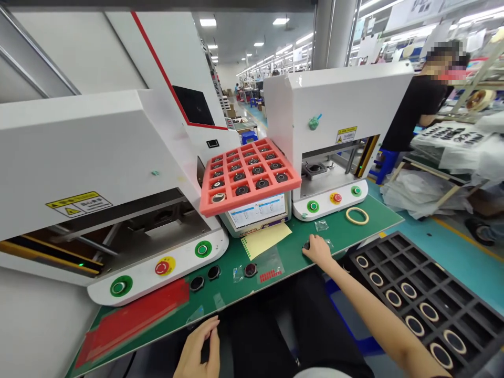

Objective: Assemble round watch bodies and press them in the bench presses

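My right hand [318, 251] is closed at the fingertips around a small dark round piece [306, 245], which looks like a watch case, at the green table [291, 257]. Most of that piece is hidden by my fingers. My left hand [199, 350] hangs in front of the table edge, thumb and forefinger tips drawn together, with nothing visible between them. On the table lie a round watch case with a dark reddish face [250, 270] and two more dark watch cases, one nearer [197, 283] and one farther [213, 272].
Two white press machines [157, 210] [334, 115] flank a red foam tray [252, 170] of round parts above a screen [258, 210]. Right of me, a black tray [397, 262] holds ringed discs. Red strips [145, 315], yellow paper [265, 239] and a tape roll [357, 216] lie about. A co-worker [413, 105] stands beyond.
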{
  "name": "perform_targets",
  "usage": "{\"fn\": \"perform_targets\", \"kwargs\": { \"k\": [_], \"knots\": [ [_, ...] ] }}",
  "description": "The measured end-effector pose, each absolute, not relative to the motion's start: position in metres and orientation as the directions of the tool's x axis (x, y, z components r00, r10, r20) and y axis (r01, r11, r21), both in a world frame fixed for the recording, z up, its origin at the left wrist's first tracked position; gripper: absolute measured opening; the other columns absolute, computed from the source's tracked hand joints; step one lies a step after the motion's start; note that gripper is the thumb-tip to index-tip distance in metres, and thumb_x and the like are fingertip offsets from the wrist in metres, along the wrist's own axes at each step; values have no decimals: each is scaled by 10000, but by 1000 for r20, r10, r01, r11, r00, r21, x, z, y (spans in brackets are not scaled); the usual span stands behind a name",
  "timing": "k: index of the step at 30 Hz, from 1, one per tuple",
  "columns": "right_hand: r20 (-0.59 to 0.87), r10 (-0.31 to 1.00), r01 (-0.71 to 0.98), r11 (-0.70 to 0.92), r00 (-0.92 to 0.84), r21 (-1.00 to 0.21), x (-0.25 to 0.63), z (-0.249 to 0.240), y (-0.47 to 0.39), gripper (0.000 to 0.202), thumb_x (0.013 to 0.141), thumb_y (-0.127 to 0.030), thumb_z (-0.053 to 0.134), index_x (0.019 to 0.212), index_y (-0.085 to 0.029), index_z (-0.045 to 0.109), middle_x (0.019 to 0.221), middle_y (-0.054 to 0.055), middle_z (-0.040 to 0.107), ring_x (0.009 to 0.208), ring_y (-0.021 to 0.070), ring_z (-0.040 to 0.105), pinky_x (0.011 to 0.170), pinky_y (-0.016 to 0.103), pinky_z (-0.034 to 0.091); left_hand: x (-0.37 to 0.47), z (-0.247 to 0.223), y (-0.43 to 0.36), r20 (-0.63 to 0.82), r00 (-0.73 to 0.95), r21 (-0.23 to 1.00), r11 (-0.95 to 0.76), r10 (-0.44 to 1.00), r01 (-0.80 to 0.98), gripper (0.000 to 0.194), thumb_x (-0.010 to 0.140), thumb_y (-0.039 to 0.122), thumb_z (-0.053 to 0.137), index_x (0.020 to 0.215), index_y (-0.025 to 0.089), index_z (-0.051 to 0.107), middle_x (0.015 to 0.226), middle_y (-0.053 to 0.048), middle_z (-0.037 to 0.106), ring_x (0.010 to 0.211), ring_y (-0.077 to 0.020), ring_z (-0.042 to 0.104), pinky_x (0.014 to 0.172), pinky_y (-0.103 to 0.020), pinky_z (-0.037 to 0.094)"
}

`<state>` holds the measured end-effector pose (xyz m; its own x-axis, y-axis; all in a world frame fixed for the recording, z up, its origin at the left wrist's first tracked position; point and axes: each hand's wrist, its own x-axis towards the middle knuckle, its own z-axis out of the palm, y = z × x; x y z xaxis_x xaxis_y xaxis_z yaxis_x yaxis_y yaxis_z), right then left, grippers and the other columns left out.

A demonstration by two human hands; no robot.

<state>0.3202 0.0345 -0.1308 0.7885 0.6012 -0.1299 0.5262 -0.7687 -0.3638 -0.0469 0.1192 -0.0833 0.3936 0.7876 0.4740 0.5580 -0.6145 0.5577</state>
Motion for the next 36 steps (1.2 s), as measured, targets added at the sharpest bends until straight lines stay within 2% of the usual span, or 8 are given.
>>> {"fn": "perform_targets", "kwargs": {
  "k": [5, 10, 13, 16, 18, 21, 25, 36],
  "knots": [
    [-99, 691, 469, -582, 716, -665, 308, -111, 35, 298, 834, -297, 668, 1059, -125, 574, 1057, 105, 643, 1026, 251, 616, 932, 470, 474, -27, -77, 109, 339, 452, 699, -542, 825, 466, 171, 849, 374, 552, 945, 327, 686, 989, -43, 732, 910, -298, 696, 867, -446, 553],
    [70, 923, 318, -59, 379, -946, 252, -64, 11, 503, 774, -428, 677, 1167, -215, 446, 1089, 86, 684, 1026, 199, 659, 912, 354, 508, 10, -53, 83, -188, 735, 977, 50, 651, 206, 333, 825, 516, 616, 880, 209, 733, 915, -105, 750, 919, -275, 700, 883, -406, 544],
    [267, 941, -34, 280, 206, -959, 213, -35, -7, 575, 736, -476, 737, 1177, -239, 453, 1110, 89, 674, 1054, 201, 649, 928, 359, 502, 37, -34, 68, -179, 862, 868, 489, 475, -89, 515, 763, 602, 664, 994, 146, 725, 922, -129, 744, 889, -226, 697, 847, -338, 548],
    [331, 922, -169, 365, 199, -916, 191, -16, -19, 498, 736, -338, 781, 1149, -246, 518, 1125, 80, 666, 1070, 187, 642, 968, 344, 489, 52, -21, 57, -123, 856, 734, 627, 502, -262, 432, 743, 546, 722, 922, 153, 736, 795, -82, 727, 697, -142, 675, 655, -218, 550],
    [355, 915, -103, 378, 193, -920, 187, -7, -26, 481, 754, -248, 759, 1182, -247, 538, 1170, 86, 658, 1119, 194, 626, 1002, 355, 481, 52, -15, 53, -111, 801, 793, 539, 588, -285, 314, 758, 451, 747, 858, 154, 739, 697, -53, 707, 601, -115, 644, 568, -178, 521],
    [457, 871, 36, 459, 182, -888, 188, 2, -36, 415, 804, -198, 686, 1203, -230, 577, 1188, 103, 673, 1151, 225, 622, 1032, 414, 481, 42, -3, 49, 78, 668, 963, 117, 740, -243, 141, 812, 292, 717, 869, 167, 748, 735, -49, 725, 681, -142, 675, 649, -207, 547],
    [590, 764, 270, 529, 262, -805, 186, 10, -44, 326, 816, -51, 655, 1087, -233, 653, 1045, 44, 750, 989, 177, 711, 989, 358, 547, 30, 12, 48, 439, 598, 887, -429, 671, -170, 163, 839, 123, 651, 961, 203, 723, 835, -28, 727, 739, -130, 668, 674, -199, 541],
    [626, 757, 381, 531, 190, -757, 191, 25, -46, 208, 826, -67, 672, 988, -195, 693, 970, 54, 773, 900, 188, 744, 925, 335, 604, 17, 26, 55, 633, 677, 628, -761, 376, -164, 313, 882, 78, 574, 1181, 149, 633, 984, -102, 713, 934, -189, 654, 781, -308, 574]
  ]
}}
